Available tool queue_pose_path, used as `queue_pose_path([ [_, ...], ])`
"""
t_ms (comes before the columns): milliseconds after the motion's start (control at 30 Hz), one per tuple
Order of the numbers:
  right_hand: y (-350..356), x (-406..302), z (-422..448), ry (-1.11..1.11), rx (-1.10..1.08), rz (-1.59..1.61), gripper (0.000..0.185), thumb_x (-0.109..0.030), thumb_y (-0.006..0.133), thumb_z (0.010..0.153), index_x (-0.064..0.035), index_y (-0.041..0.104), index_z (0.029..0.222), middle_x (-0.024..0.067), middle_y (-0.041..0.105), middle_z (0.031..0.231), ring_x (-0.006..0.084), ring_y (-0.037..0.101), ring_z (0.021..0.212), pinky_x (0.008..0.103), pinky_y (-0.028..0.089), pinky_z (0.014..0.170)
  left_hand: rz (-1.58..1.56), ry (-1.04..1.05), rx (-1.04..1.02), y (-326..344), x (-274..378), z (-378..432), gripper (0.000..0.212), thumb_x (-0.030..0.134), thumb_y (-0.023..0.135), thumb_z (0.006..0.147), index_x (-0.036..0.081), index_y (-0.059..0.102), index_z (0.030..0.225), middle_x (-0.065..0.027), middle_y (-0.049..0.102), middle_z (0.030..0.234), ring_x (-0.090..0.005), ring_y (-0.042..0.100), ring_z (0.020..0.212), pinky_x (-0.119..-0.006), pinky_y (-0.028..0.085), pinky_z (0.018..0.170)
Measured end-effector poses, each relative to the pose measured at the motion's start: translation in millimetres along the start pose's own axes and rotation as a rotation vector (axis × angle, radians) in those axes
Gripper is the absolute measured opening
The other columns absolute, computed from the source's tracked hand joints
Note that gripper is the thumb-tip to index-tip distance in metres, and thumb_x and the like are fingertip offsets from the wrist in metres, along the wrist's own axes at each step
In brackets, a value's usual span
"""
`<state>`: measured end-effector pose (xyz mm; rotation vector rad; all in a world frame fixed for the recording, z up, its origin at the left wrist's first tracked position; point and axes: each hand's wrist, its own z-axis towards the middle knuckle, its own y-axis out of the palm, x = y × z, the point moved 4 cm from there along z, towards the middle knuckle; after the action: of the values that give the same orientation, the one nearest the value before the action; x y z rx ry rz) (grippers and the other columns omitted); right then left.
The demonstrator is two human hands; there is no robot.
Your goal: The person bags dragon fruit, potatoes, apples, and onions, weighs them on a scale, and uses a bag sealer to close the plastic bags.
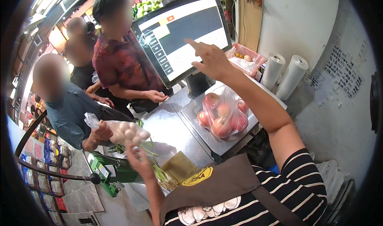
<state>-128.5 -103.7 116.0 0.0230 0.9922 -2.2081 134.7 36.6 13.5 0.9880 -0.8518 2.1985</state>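
My right hand (214, 60) reaches up to the touchscreen monitor (191, 37), its index finger extended in front of the display and nothing in its grasp. Beneath that forearm, a clear plastic bag of red-orange round fruit (223, 117) rests on the metal weighing plate (220, 148). My left hand (139, 161), slightly blurred, is raised just below a clear bag of eggs (131, 133); whether its fingertips touch the bag cannot be made out. Another person's hand (102, 131) grips that bag by its neck.
Green onions (160, 173) and a brownish square block (179, 166) lie on the metal counter (167, 121). A green device (112, 167) stands at the left. Plastic bag rolls (272, 72) and a pink basket (247, 58) are at the right. Several people stand across the counter.
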Motion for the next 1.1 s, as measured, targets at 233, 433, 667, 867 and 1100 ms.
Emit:
queue_pose_path([
  [233, 25.7, -8.4, 44.3, -0.108, 0.009, -0.211, 0.063, -0.009, 0.054, 0.059, -0.0104, 0.021, 0.114, 0.0129, 0.051, 0.074, 0.0278, 0.05, 0.062, 0.0329, 0.038, 0.061, 0.273, -0.064, -0.297, 17.4, -21.2, -64.4, 0.032, -0.002, 0.05, 0.059, 0.003, 0.044, 0.089, -0.0111, 0.035, 0.1, -0.022, 0.039, 0.087, -0.027, 0.034, 0.063],
  [433, -0.6, -5.6, 22.3, -0.079, 0.068, -0.169, 0.066, -0.012, 0.056, 0.059, -0.0108, 0.02, 0.115, 0.01, 0.052, 0.075, 0.0261, 0.051, 0.064, 0.0322, 0.039, 0.062, 0.192, -0.148, -0.442, 32.0, -13.7, -68.5, 0.034, 0.003, 0.053, 0.06, 0.003, 0.043, 0.092, -0.0098, 0.034, 0.103, -0.0234, 0.036, 0.094, -0.028, 0.035, 0.067],
  [667, -31.0, 97.4, -118.0, 0.558, -0.085, 0.414, 0.068, -0.017, 0.062, 0.056, -0.0086, 0.025, 0.113, 0.0085, 0.044, 0.09, 0.0129, 0.046, 0.069, 0.023, 0.038, 0.062, -0.058, 0.003, -0.809, 97.6, -9.0, -37.4, 0.085, 0.015, 0.065, 0.047, 0.001, 0.015, 0.115, -0.0139, 0.022, 0.117, -0.0231, 0.021, 0.109, -0.03, 0.018, 0.088],
  [867, 20.7, 75.5, -125.5, 0.665, -0.445, 0.922, 0.084, -0.017, 0.064, 0.054, -0.0024, 0.01, 0.117, 0.0173, 0.041, 0.099, 0.0163, 0.048, 0.079, 0.0247, 0.039, 0.066, -0.175, 0.032, -1.215, 181.5, 41.9, 9.9, 0.089, 0.019, 0.069, 0.046, -0.002, 0.015, 0.114, -0.0142, 0.024, 0.115, -0.0209, 0.026, 0.106, -0.029, 0.025, 0.085],
  [1100, 35.9, 22.4, -75.7, 0.245, 0.093, 0.335, 0.011, -0.012, 0.047, 0.056, -0.0034, 0.051, 0.062, 0.0121, 0.051, 0.061, 0.0285, 0.051, 0.061, 0.0346, 0.04, 0.056, 0.045, -0.052, -1.426, 224.3, 77.4, 19.7, 0.042, 0.012, 0.058, 0.062, -0.001, 0.04, 0.097, -0.0076, 0.046, 0.093, -0.0147, 0.044, 0.085, -0.024, 0.037, 0.07],
])
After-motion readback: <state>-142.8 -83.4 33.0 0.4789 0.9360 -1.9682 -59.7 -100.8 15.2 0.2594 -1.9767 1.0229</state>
